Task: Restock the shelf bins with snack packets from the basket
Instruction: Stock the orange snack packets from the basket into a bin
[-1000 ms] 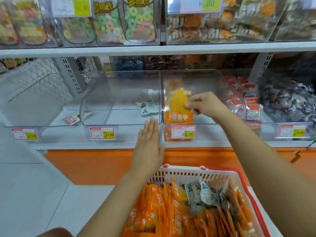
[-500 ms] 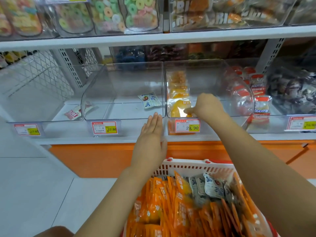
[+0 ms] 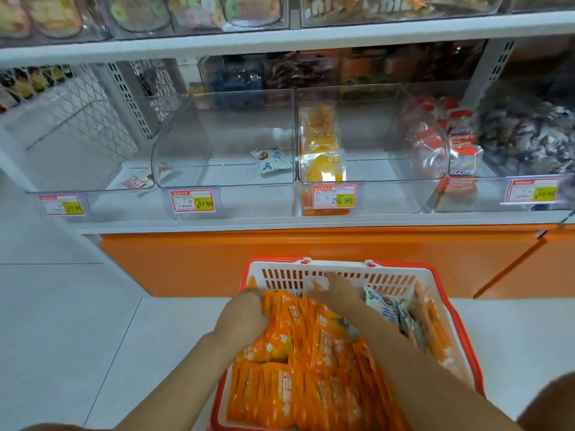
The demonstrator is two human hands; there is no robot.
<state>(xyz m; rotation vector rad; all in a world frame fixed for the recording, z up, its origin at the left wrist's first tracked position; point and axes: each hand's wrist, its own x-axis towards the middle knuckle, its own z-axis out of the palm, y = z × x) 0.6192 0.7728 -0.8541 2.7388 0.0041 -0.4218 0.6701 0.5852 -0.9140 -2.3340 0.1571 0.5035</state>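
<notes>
A white basket with a red rim (image 3: 342,269) sits low in front of me, full of upright orange snack packets (image 3: 311,384) plus a few blue-and-white packets (image 3: 385,306) at its far right. My left hand (image 3: 242,315) is at the left of the orange stack, fingers curled round several packets. My right hand (image 3: 336,293), blurred, reaches over the packets toward the basket's far wall with fingers extended and holds nothing. On the shelf, the clear bin (image 3: 373,181) tagged 29.90 holds one orange packet (image 3: 323,166) leaning at its left wall.
The neighbouring clear bin (image 3: 224,181) holds a single blue-and-white packet (image 3: 270,160); the bin left of it has a red-and-white packet (image 3: 140,181). Bins to the right hold red-topped packs (image 3: 460,160) and dark wrapped sweets (image 3: 529,135). An orange shelf base (image 3: 280,259) stands behind the basket.
My right hand let go of the orange packet in the 29.90 bin and dropped to the basket. My left hand came down from the shelf edge onto the orange packets. The view tilted downward.
</notes>
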